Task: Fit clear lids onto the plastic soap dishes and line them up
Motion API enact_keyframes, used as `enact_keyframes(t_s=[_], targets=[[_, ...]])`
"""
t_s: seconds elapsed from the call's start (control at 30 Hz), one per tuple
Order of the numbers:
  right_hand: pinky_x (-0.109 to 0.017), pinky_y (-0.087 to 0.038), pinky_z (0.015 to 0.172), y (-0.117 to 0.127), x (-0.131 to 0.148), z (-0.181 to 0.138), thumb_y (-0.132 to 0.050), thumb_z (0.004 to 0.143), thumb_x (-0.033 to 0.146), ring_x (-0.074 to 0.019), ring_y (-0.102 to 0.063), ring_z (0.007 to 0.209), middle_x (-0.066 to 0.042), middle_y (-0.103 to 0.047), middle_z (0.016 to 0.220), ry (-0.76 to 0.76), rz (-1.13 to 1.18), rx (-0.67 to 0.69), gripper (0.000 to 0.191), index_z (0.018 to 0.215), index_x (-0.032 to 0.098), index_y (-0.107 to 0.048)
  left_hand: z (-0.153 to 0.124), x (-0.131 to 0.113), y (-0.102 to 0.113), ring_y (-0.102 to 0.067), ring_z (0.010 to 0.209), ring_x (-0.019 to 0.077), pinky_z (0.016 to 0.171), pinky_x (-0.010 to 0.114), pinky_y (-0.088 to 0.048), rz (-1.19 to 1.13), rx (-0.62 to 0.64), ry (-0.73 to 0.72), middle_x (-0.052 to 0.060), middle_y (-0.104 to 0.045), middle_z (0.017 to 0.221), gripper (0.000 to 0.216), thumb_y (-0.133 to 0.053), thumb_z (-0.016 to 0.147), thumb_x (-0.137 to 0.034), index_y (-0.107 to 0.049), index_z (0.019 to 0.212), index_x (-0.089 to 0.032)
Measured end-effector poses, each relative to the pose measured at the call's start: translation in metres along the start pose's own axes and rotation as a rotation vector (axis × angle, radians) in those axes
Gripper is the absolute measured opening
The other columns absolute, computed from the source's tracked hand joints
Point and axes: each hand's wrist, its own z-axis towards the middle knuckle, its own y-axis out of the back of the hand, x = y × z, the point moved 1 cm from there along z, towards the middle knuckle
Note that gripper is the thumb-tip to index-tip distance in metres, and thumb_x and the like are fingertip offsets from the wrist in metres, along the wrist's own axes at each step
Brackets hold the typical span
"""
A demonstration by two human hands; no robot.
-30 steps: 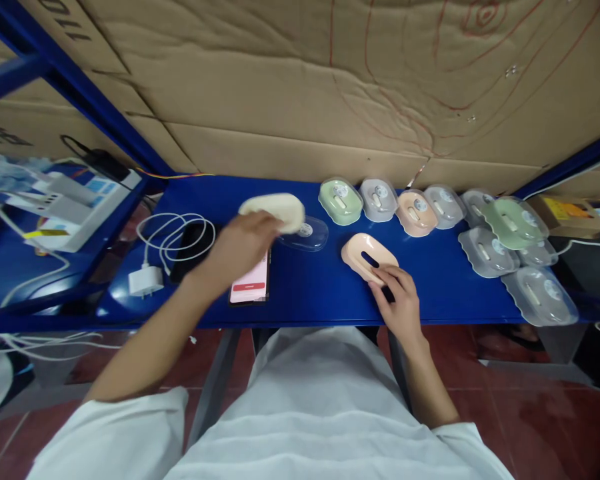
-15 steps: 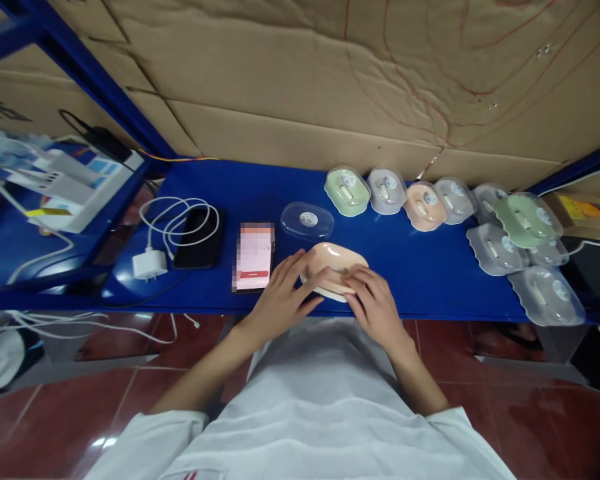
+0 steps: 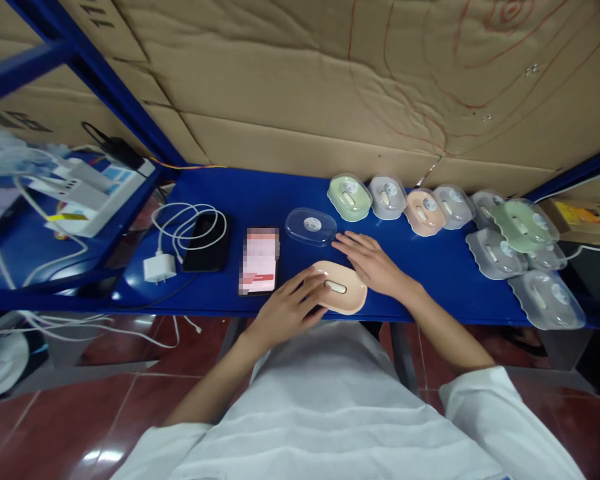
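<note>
A peach soap dish lies at the front of the blue table, with a small white oblong piece in its middle. My left hand grips the dish's left side, fingers over the rim and thumb at the front edge. Behind the dish rests a clear oval lid with a round sticker. My right hand is stretched over the table, fingers extended and fingertips at the lid's right edge; whether they touch it I cannot tell.
Several lidded soap dishes in green, grey and peach stand along the back and right, some stacked. Left of the dish lie a lit phone, a black phone and a white charger with coiled cable. A cardboard wall rises behind.
My right hand has left the dish and moved back toward the clear lid. The white oblong piece now shows inside the dish. My left hand stays on the dish.
</note>
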Motion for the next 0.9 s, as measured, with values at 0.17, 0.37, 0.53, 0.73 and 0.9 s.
enact_keyframes(t_s=[0.17,0.37,0.53,0.73,0.9], targets=[[-0.059,-0.035,0.132,-0.003,-0.021,0.032,-0.033,0.102,0.004,-0.0234,-0.035,0.166,-0.003,-0.051,0.17,0.082,0.014,0.103,0.071,0.168,0.03,-0.043,-0.002,0.0,0.003,-0.06,0.146,0.0313,0.126,0.052,-0.054,-0.054,-0.062,-0.02,0.013,-0.071,0.145,0.035,-0.065,0.1,-0.018,-0.067,0.135,-0.018],[-0.055,-0.039,0.129,0.0,-0.036,0.047,-0.049,0.112,0.035,-0.0288,-0.045,0.158,-0.01,-0.054,0.165,0.053,0.079,0.138,0.05,0.162,0.027,-0.051,0.0,0.0,0.002,-0.06,0.145,0.0289,0.126,0.05,-0.054,-0.06,-0.069,0.005,0.011,-0.071,0.143,0.033,-0.063,0.101,-0.016,-0.066,0.134,-0.02],[-0.061,-0.049,0.118,0.004,-0.046,0.003,-0.073,0.101,0.05,-0.0388,-0.056,0.141,-0.016,-0.063,0.131,-0.113,-0.086,-0.023,0.059,0.153,0.025,-0.061,-0.001,0.0,0.002,-0.059,0.148,0.0283,0.128,0.05,-0.053,-0.046,-0.048,-0.012,0.011,-0.07,0.146,0.03,-0.062,0.102,-0.016,-0.066,0.132,-0.02],[-0.049,-0.061,0.108,0.007,-0.011,-0.075,-0.07,0.104,0.043,-0.0309,-0.066,0.13,-0.011,-0.063,0.127,-0.271,-0.011,-0.358,0.049,0.152,0.035,-0.064,-0.002,-0.001,0.002,-0.066,0.14,0.0299,0.115,0.046,-0.063,-0.041,-0.089,0.023,0.015,-0.069,0.146,0.039,-0.064,0.104,-0.019,-0.061,0.143,-0.02],[-0.048,-0.063,0.105,-0.01,0.051,-0.082,-0.07,0.104,0.028,-0.0285,-0.068,0.126,-0.01,-0.066,0.139,-0.277,0.065,-0.497,0.042,0.145,0.036,-0.069,-0.008,-0.001,-0.002,-0.075,0.127,0.0315,0.094,0.042,-0.072,-0.033,-0.147,0.11,0.02,-0.057,0.158,0.057,-0.071,0.104,-0.034,-0.05,0.156,-0.026]])
